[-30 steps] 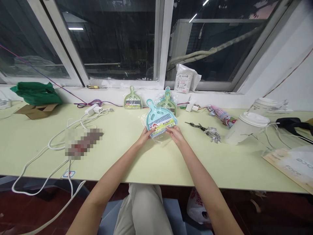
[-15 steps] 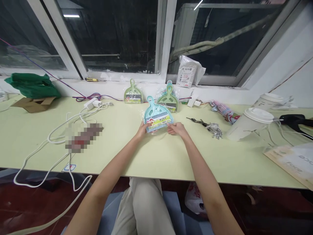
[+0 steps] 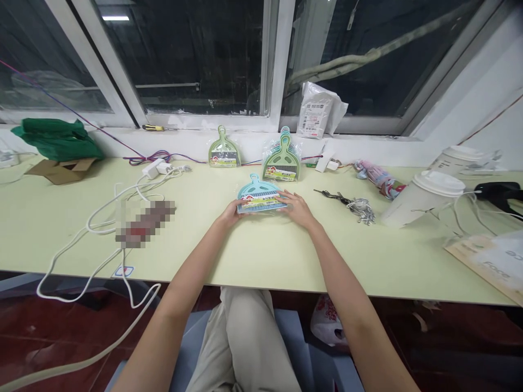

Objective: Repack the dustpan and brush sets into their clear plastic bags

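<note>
A blue dustpan set in clear wrap (image 3: 259, 191), with a brush and a printed label, is tilted back low over the middle of the table. My left hand (image 3: 231, 213) grips its lower left corner. At its right side my right hand (image 3: 297, 209) holds the edge, fingers lying across the label's end. Behind it a stack of wrapped dustpans with a green one in front (image 3: 281, 159) leans near the wall. To the left of that stack stands a single green wrapped dustpan (image 3: 223, 151).
White cables (image 3: 96, 218) and a pixelated object (image 3: 145, 224) lie on the left of the table (image 3: 261, 256). On the right are a dark cord with a silvery bundle (image 3: 360, 209), paper cups (image 3: 425, 197) and a paper bag (image 3: 490, 261). A green cloth (image 3: 57, 140) sits back left.
The blue dustpan set has tipped back and sunk lower, its handle now nearer the table. My right hand's fingers have moved up over its right side. The view has shifted slightly.
</note>
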`<state>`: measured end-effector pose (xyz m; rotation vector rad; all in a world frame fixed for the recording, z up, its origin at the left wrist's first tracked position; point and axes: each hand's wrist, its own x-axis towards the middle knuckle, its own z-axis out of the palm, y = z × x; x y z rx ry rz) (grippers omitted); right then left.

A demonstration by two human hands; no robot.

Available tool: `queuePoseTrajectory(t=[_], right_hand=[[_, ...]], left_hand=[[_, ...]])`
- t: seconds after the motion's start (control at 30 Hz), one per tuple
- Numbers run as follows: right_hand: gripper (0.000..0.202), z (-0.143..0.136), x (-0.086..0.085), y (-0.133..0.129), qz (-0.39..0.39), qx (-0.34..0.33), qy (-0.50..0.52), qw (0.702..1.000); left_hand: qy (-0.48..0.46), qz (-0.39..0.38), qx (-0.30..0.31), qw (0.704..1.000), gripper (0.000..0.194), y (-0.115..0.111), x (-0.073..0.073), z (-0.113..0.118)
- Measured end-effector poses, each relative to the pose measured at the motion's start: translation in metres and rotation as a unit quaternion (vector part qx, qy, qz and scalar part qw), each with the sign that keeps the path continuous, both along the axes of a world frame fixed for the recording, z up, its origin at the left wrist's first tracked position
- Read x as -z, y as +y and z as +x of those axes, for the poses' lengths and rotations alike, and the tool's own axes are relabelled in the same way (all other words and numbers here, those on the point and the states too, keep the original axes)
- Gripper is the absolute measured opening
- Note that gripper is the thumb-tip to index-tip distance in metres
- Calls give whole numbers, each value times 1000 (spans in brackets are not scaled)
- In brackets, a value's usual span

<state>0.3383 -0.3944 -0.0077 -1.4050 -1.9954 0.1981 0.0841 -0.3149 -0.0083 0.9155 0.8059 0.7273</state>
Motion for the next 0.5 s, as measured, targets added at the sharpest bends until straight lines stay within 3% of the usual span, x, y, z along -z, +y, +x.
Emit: queuePoseTrajectory(t=[0.13,0.27,0.4,0.5], right_hand=[[25,1,6,3,-27,7,62,998],[22,0,17,9,16,79,100,992],[20,-2,24,12,59,142,167,974],[47,-2,28,16,43,157,271,949]], left_hand=[[26,19,30,999,37,3,1,-3],[30,70,91,993,37,-4,0,0],[36,100,109,988,49,-13,-2,3],[43,117,133,983,55,-15,-3,4]])
